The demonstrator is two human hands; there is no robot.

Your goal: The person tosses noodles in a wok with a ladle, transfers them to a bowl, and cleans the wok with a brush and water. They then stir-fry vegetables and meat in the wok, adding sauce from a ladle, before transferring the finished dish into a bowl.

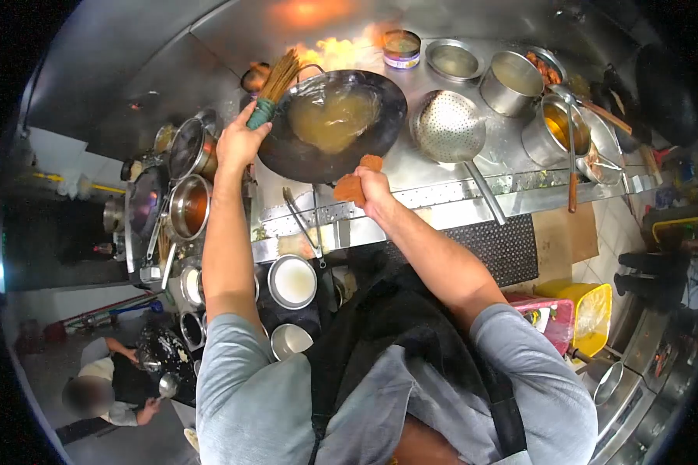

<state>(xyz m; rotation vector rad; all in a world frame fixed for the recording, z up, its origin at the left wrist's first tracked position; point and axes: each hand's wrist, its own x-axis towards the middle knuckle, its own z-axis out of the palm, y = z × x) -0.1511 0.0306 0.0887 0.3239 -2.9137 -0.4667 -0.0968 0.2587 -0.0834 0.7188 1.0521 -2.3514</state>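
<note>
My left hand (239, 145) is closed round the green-wrapped end of a bamboo wok brush (279, 77), whose bristles point up at the wok's left rim. A black wok (392, 108) sits on the stove with murky yellowish liquid (332, 120) in it. At its near edge, my right hand (374, 188) grips a brown cloth (350, 190). The cloth lies against the wok's near rim and hides whatever handle is under it. Flames (337, 53) rise behind the wok.
Right of the wok lie a perforated strainer (448, 128) and several metal pots (512, 83). A can (402, 49) stands at the back. Tongs (302, 223) rest near the counter's front edge. Pans (189, 207) stand at left. Another person (105, 380) works at lower left with a wok.
</note>
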